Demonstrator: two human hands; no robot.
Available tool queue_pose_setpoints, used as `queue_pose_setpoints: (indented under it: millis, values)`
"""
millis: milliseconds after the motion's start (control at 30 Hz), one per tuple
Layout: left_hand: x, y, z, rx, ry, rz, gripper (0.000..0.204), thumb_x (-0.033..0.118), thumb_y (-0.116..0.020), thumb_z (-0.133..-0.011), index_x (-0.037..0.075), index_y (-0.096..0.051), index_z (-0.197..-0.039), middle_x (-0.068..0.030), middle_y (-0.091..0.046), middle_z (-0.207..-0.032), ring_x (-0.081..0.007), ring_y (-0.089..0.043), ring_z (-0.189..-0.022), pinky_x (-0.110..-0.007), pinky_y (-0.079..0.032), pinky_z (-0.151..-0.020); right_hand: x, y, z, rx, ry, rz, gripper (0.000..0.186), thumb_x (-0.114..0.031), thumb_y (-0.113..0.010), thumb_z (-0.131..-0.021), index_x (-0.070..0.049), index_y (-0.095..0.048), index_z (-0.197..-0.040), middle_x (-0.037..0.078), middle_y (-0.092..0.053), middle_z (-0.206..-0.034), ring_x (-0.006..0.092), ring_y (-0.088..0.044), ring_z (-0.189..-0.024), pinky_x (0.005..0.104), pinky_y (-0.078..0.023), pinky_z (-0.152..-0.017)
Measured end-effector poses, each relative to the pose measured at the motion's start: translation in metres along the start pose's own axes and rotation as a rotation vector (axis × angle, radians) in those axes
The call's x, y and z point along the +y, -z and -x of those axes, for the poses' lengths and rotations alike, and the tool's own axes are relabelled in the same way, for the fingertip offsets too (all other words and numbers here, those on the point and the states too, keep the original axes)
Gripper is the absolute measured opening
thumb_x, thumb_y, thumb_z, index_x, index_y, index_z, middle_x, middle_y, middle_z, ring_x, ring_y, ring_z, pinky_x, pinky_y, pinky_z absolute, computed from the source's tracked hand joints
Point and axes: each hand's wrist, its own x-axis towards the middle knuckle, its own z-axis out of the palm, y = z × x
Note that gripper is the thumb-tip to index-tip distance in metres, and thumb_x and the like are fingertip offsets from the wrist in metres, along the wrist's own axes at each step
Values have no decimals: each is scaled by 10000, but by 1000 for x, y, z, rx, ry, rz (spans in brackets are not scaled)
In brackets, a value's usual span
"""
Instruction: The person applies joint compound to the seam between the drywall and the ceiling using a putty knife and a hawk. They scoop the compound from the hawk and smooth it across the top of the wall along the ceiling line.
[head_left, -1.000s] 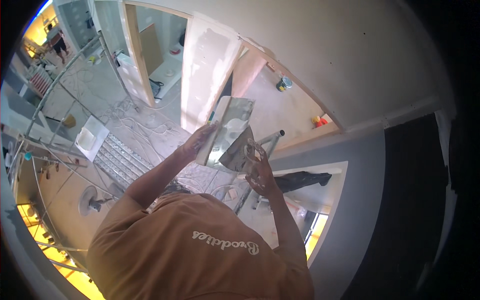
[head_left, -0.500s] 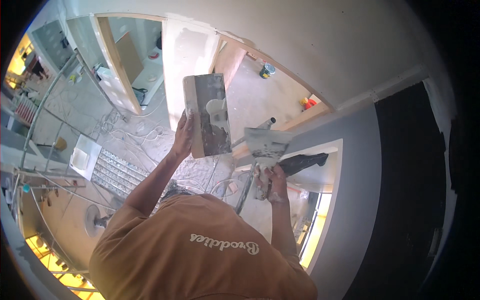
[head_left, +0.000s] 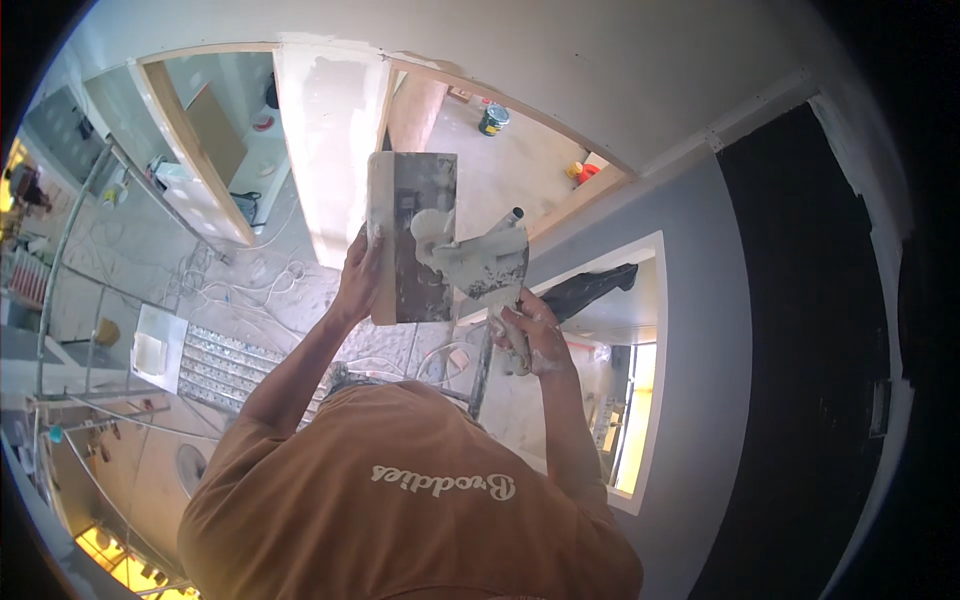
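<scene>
My left hand [head_left: 361, 278] grips a wide, pale-edged plastering blade [head_left: 418, 290] by its left edge and holds it up in front of me. A lump of whitish plaster [head_left: 431, 228] sits on the blade's dark metal face. In my right hand [head_left: 541, 340] is a smeared putty knife [head_left: 492, 268], fingers closed round its handle. The putty knife's flared blade overlaps the right side of the wide blade and seems to touch the plaster there. White residue marks my right fingers.
Metal scaffold rails [head_left: 66, 235] stand at the left, beside a ribbed platform [head_left: 228, 362] carrying a white tray [head_left: 152, 352]. Cables [head_left: 290, 285] lie on the dusty floor. A bucket [head_left: 494, 121] stands beyond the opening; a grey and black wall [head_left: 800, 330] runs along the right.
The putty knife has moved left, from beside the wide blade to over its plaster, its blade turning. The view has shifted slightly, while my left hand keeps its hold.
</scene>
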Motion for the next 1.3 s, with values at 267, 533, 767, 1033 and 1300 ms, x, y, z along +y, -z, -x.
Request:
queue_pose_setpoints:
  millis: [267,533,767,1033,1300]
  values:
    - [19,16,11,-209,-1,-128,452,282,-480,-1077,19,-437,-1442,-41,-594,-1234,-87,-547,-1074,-276,-467,-923,-14,-8,17,-22,99,-82,375,-29,-562,-957,-17,-498,-1326,89,-617,-1000,140,-542,-717,258,-427,-531]
    - [48,13,11,-280,159,-107,494,335,-503,-1063,27,-459,-1446,-30,-594,-1225,-108,-545,-1090,-282,-461,-931,24,-5,19,-12,297,-331,500,-141,-672,-892,-21,-484,-1340,97,-619,-994,167,-567,-714,269,-446,-528]
    - [11,11,-10,-304,334,139,445,417,-479,-1056,60,-547,-1314,-19,-625,-1020,-123,-618,-871,-285,-525,-751,-150,26,86,674,917,547,322,-30,-610,-938,-27,-568,-1257,56,-633,-1001,165,-629,-853,305,-513,-747]
    - [-34,5,5,-330,479,315,464,405,-457,-1066,40,-525,-1344,-58,-642,-1067,-172,-647,-892,-328,-561,-784,-468,83,155,1547,558,3130,417,-163,-587,-923,-159,-614,-1338,40,-594,-1322,226,-596,-1124,429,-515,-921]
    - [-148,51,13,-208,590,186,432,395,-460,-1073,40,-555,-1301,-34,-606,-1067,-148,-601,-953,-307,-514,-805,-589,220,126,1378,113,3382,186,-163,-601,-904,-135,-731,-1035,13,-665,-1098,201,-642,-1032,401,-533,-842]
